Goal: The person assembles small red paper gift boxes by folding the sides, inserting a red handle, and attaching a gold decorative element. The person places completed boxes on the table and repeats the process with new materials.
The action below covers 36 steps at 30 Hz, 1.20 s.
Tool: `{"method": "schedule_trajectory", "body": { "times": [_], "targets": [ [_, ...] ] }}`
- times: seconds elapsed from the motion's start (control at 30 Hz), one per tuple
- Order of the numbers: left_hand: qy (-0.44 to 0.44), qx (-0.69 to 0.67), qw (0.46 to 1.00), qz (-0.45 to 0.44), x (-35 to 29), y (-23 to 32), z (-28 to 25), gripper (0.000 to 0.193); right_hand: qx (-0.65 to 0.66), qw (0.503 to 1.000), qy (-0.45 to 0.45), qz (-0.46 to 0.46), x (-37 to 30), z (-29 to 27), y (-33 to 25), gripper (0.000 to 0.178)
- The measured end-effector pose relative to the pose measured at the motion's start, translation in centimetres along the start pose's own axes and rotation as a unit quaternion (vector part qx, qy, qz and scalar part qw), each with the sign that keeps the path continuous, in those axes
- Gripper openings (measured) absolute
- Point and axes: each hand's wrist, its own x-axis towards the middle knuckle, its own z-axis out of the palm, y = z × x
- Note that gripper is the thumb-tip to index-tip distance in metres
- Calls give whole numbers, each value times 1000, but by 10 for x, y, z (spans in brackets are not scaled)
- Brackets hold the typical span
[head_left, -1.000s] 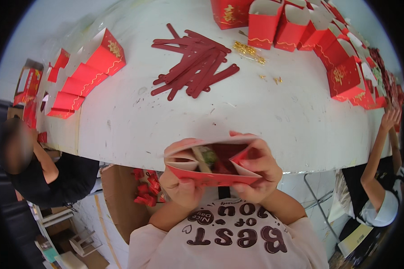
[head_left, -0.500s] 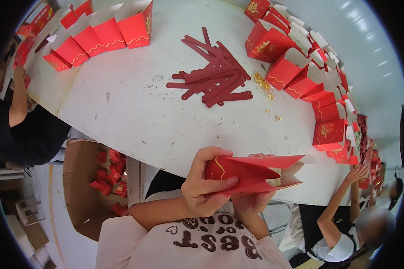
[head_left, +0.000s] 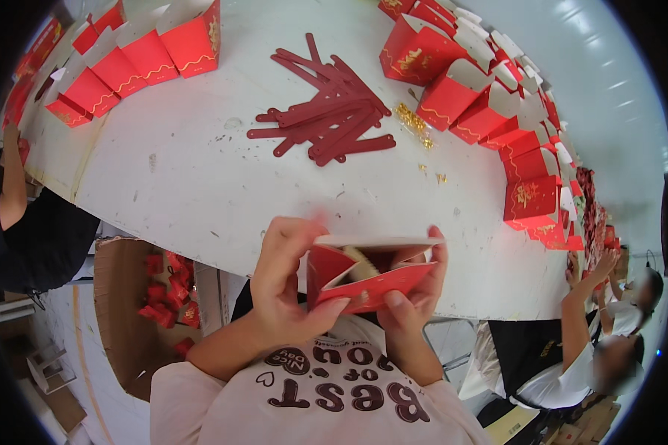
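Observation:
Between my two hands is a red paper box (head_left: 371,285), partly folded out, its pale inner flaps turned up toward me. My left hand (head_left: 282,282) grips its left side, the thumb along the near lower edge and the fingers somewhat blurred behind. On the other side my right hand (head_left: 416,293) clasps the box with its thumb in front and fingers around the right edge. Beyond the box, on the white table (head_left: 200,185), lies a loose pile of dark red strips (head_left: 326,111) with holes at their ends.
Rows of opened red boxes stand at the far left (head_left: 189,44) and along the right (head_left: 490,111). Small gold fasteners (head_left: 413,126) lie by the strips. A cardboard carton (head_left: 122,311) with red pieces is at my left. Co-workers are on the left (head_left: 37,237) and right (head_left: 564,371).
The box has turned so its opening now faces me, and it is spread wider. My left hand has moved left, and my right hand now shows at the box's right edge.

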Motion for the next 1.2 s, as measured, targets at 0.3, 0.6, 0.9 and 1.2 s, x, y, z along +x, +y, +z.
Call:
{"method": "schedule_trajectory", "body": {
  "times": [0.3,0.6,0.9,1.2],
  "targets": [
    [-89,-1,996,-23,19,-21,-8,19,-129,979,-151,-41,39,-38,8,39],
    [-172,107,976,78,37,-21,-10,19,-150,960,-231,-51,55,-38,-9,28],
    [-258,177,905,287,50,-30,-16,23,-182,908,-345,-151,67,-50,-9,36],
    [-263,206,914,232,54,-22,-13,25,-307,877,-290,-228,67,-39,-19,26]
  ]
}}
